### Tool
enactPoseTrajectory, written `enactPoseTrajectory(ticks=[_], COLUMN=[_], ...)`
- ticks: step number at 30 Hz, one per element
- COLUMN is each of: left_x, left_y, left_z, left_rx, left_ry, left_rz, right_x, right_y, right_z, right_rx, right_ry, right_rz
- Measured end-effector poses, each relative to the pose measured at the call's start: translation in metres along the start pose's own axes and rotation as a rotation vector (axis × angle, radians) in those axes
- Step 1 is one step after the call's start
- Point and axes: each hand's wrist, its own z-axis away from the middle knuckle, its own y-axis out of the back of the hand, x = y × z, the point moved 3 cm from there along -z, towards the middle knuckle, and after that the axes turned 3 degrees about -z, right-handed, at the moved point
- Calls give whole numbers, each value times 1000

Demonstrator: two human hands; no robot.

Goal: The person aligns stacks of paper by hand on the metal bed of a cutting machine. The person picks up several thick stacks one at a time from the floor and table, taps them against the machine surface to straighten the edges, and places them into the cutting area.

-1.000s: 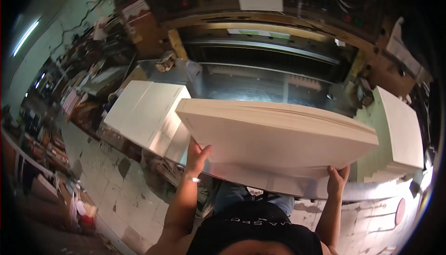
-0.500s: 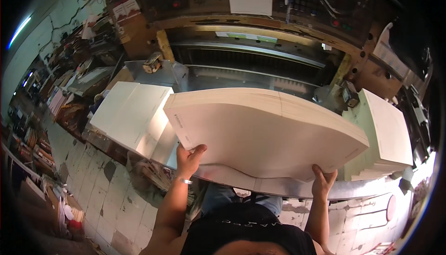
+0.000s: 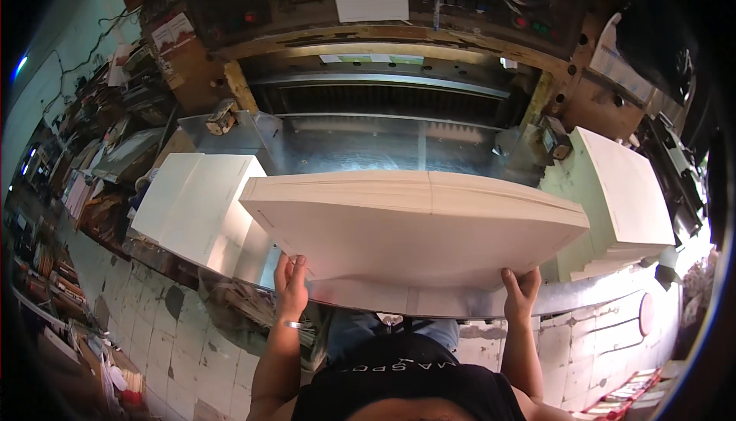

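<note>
A thick paper stack [image 3: 414, 233] tilts over the near middle of a metal counter [image 3: 360, 152], between a left pile [image 3: 195, 200] and a right pile [image 3: 625, 191] of paper. The right hand [image 3: 522, 289] grips the stack's near right corner; the left hand [image 3: 291, 283] touches its near left edge, that grip hard to tell.

Standing block [image 3: 414, 241] hogs the middle. A hand could pass at 12 o'clock over the bench [image 3: 353, 149]; left stack [image 3: 188, 198] blocks 9, right stack [image 3: 632, 191] blocks 3.
</note>
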Motion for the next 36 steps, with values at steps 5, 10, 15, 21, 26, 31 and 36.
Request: enactPoseTrajectory(ticks=[5, 10, 15, 21, 26, 31, 36], left_x=[-17, -21, 11, -9, -37, -38, -39], left_y=[15, 2, -4, -16, -18, -15, -16], left_z=[-11, -16, -27, -57, -59, -62, -63], left_rx=[-157, -88, -149, -392, -403, -454, -445], left_ry=[67, -34, -24, 461, 407, 373, 473], left_rz=[-259, -147, -209, -697, -594, -616, -639], right_x=[3, -11, -36, 10, 16, -14, -17], right_y=[9, 2, 9, 12, 15, -13, -53], right_z=[-5, -13, -23, -34, -25, -26, -34], right_rx=[-75, -56, -48, -123, -124, -376, -524], right_ry=[52, 37, 25, -417, -412, -415, -361], right_rz=[90, 270, 339, 539, 405, -71, -140])
